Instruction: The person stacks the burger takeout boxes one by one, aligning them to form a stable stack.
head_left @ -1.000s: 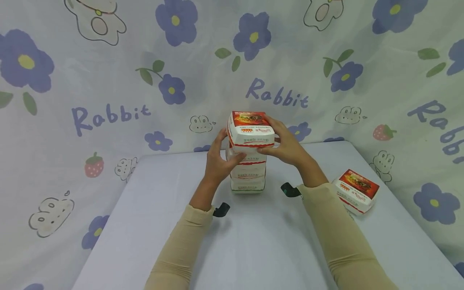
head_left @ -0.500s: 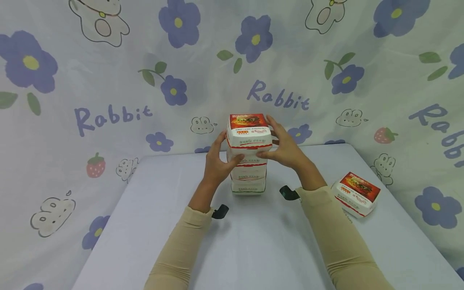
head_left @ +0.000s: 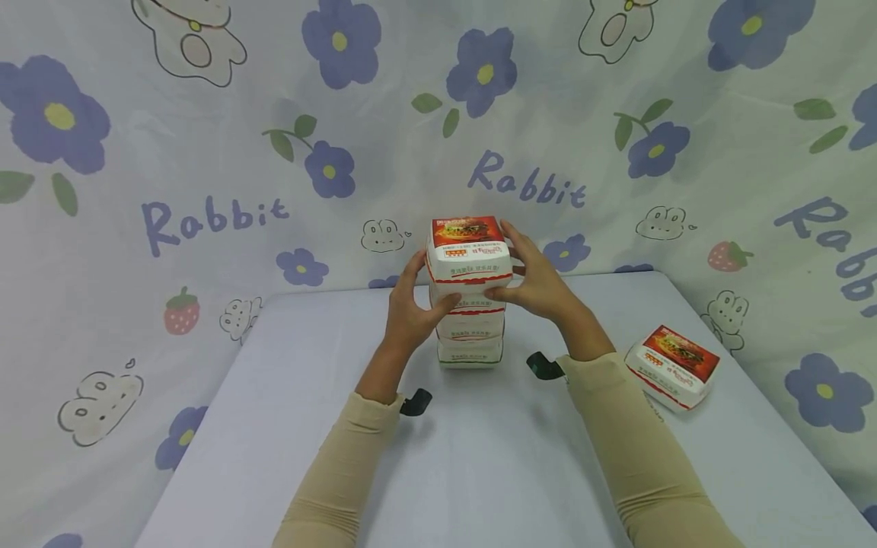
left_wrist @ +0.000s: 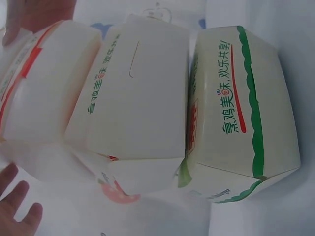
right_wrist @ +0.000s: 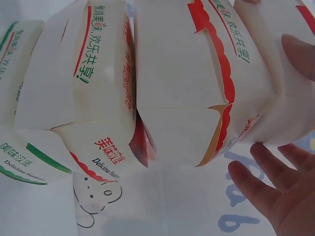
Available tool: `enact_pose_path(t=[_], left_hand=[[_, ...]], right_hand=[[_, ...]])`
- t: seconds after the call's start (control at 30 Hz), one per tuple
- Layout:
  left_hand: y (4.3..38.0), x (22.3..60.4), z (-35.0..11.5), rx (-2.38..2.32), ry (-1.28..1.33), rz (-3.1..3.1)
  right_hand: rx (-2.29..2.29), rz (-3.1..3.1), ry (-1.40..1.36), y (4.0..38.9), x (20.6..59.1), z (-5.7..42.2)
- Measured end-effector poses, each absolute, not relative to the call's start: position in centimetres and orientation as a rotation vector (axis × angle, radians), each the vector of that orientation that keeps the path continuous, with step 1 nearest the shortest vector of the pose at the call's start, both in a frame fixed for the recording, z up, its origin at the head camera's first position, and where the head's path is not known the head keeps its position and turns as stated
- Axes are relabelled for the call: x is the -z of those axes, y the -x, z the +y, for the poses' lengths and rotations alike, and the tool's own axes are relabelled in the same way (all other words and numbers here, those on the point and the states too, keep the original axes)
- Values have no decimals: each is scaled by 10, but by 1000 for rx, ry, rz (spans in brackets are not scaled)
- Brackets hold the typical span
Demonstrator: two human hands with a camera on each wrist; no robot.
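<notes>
A stack of several white paper burger boxes (head_left: 470,326) stands on the table. The top burger box (head_left: 471,259) has a red lid with a burger picture and sits slightly turned over those beneath. My left hand (head_left: 409,306) holds its left side, and my right hand (head_left: 537,283) its right; both thumbs lie low on its front. At the stack's foot is a green-trimmed burger box (left_wrist: 226,98). In the right wrist view, a thumb touches the box at the right while the other fingers (right_wrist: 268,172) spread beneath it.
Another burger box (head_left: 673,367) rests at an angle on the right of the white table (head_left: 329,335), beyond my right forearm. A curtain (head_left: 384,129) printed with flowers and rabbits hangs behind the table. A small black device (head_left: 416,402) sits at my left wrist.
The top burger box has come down and shifted slightly left onto the stack, turning a little straighter. Both hands have stayed at its sides.
</notes>
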State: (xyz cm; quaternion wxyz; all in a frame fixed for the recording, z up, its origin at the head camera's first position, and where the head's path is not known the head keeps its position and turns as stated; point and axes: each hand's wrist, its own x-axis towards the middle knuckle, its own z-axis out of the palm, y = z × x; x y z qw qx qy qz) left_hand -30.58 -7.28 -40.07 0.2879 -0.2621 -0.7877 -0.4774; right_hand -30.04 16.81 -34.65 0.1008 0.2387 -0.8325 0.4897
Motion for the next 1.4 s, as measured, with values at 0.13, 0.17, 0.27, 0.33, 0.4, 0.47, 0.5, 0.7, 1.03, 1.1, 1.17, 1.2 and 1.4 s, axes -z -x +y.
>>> enact_pose_path(t=[0.13, 0.17, 0.27, 0.33, 0.4, 0.47, 0.5, 0.7, 1.03, 1.1, 1.17, 1.2, 1.4], left_hand=[[306, 404, -73, 1276, 698, -2097], [306, 404, -73, 1278, 697, -2094], [305, 406, -73, 1286, 694, -2092], [306, 406, -72, 1294, 694, -2092], [306, 406, -72, 1300, 698, -2091], [306, 406, -71, 1303, 697, -2093], [306, 407, -71, 1303, 696, -2092], [304, 407, -73, 1295, 679, -2090], [305, 408, -73, 1293, 689, -2070], [305, 409, -73, 1299, 691, -2067], [305, 409, -73, 1306, 693, -2067], [305, 409, -73, 1307, 694, -2066], [305, 411, -74, 1298, 673, -2074]], right_hand=[[-1459, -2477, -687, 299, 347, 167], [-1464, -2481, -682, 298, 348, 167], [-1483, -2484, -678, 297, 348, 168], [-1494, -2477, -681, 296, 349, 168], [-1502, -2470, -682, 297, 349, 169], [-1502, -2467, -685, 297, 349, 170], [-1503, -2464, -688, 297, 350, 170], [-1512, -2455, -704, 298, 351, 169], [-1514, -2483, -691, 300, 350, 172], [-1514, -2478, -694, 300, 350, 173], [-1512, -2473, -696, 299, 349, 174], [-1509, -2469, -699, 299, 349, 174], [-1520, -2478, -698, 299, 349, 175]])
